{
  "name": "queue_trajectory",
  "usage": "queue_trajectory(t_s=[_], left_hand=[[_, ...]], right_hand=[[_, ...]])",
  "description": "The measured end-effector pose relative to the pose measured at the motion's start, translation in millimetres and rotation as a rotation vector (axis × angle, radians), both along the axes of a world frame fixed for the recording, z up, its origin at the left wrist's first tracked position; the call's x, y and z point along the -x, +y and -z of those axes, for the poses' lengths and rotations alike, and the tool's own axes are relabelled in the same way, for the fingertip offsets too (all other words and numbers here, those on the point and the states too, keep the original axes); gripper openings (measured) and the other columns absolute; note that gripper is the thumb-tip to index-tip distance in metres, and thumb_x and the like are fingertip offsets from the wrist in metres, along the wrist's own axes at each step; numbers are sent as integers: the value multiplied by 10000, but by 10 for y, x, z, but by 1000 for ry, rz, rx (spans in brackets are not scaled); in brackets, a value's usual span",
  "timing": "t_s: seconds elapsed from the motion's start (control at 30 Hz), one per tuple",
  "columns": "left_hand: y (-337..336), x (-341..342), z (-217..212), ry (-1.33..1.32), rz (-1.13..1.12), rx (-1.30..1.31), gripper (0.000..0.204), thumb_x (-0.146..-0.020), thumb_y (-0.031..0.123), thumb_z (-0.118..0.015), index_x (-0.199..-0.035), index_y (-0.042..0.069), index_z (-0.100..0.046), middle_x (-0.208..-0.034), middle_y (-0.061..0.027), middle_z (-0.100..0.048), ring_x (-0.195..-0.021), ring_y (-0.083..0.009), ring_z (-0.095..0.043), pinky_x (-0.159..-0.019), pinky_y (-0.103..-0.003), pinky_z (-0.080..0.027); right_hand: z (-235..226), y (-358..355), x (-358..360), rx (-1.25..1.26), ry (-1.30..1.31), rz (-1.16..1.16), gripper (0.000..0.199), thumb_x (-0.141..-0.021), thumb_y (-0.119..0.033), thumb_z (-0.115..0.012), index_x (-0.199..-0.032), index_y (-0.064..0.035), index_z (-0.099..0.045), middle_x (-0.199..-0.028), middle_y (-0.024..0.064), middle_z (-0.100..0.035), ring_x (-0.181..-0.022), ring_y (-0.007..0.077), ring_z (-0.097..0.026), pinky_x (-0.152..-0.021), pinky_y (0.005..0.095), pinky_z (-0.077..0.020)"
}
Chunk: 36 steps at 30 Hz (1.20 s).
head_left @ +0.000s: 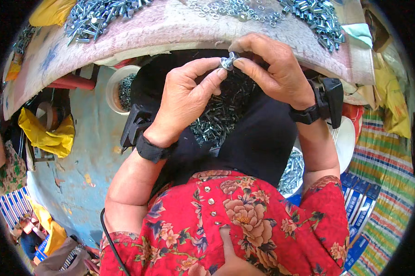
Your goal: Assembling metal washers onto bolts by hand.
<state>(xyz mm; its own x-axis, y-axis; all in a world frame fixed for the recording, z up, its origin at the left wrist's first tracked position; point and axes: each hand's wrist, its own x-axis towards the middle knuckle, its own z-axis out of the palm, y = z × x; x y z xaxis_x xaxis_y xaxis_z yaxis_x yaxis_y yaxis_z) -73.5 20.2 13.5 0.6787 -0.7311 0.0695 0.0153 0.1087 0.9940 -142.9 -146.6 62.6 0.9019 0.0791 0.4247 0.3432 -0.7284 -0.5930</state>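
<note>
Pale, fuzzy cloth covers the surface (170, 34) curving ahead of both my hands, and three metal piles lie on it: one pile of bolts (99, 20) beyond and left of my left hand, one scatter of washers (239, 10) straight ahead of the pair, and one pile of short metal cylinders (315, 23) ahead and right of my right hand; the pieces in each are too many to count. Blue, worn floor (92, 138) spreads left of my left hand, while one striped sheet (384, 172) in green, yellow, white and red covers the ground right of my right hand. I have one shiny bolt (232, 58) with a round disc on it, off the surface between my two hands. My left hand (184, 94) is nearly closed, thumb and forefinger pinching the disc side; my right hand (276, 69) pinches the other end, its thumb and forefinger close together. Below them, one heap of dark metal pieces (221, 115) sits between my legs. One pale bucket (110, 94) of small metal parts stands left of my left hand, and one container of metal pieces (291, 172) is below my right. One yellow bag (55, 138) lies farther left, another yellow bag (394, 99) hangs to the right.
</note>
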Motion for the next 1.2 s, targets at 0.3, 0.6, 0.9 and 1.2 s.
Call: queue_trajectory(t_s=[0.3,0.6,0.9,1.2], left_hand=[[-15,146,52,-177,-51,30,170,-809,72,-595,-966,11,-619,-673,-49,-550,-534,-82,-529,-477,-220,-414],[105,101,-15,16,165,-22,207,-849,137,-573,-1011,17,-619,-768,-2,-600,-612,-43,-521,-531,-183,-413],[83,57,-16,-39,223,-43,196,-861,125,-552,-1004,11,-621,-727,-9,-602,-592,-48,-531,-511,-190,-423],[101,8,-109,103,282,-18,188,-864,129,-544,-986,10,-624,-772,-13,-622,-584,-59,-548,-513,-185,-431]], right_hand=[[92,110,54,306,-152,198,325,-770,-249,-620,-575,-50,-453,-553,132,-470,-528,309,-510,-470,392,-370],[-119,50,213,-9,149,-59,110,-747,7,-561,-851,4,-525,-794,147,-523,-708,284,-543,-629,326,-431],[-104,72,277,92,125,-14,101,-747,-70,-618,-816,-22,-561,-683,132,-548,-594,281,-561,-524,325,-429],[-118,118,253,-47,-38,-67,135,-746,-13,-588,-868,-11,-531,-730,144,-535,-653,308,-551,-581,349,-436]])
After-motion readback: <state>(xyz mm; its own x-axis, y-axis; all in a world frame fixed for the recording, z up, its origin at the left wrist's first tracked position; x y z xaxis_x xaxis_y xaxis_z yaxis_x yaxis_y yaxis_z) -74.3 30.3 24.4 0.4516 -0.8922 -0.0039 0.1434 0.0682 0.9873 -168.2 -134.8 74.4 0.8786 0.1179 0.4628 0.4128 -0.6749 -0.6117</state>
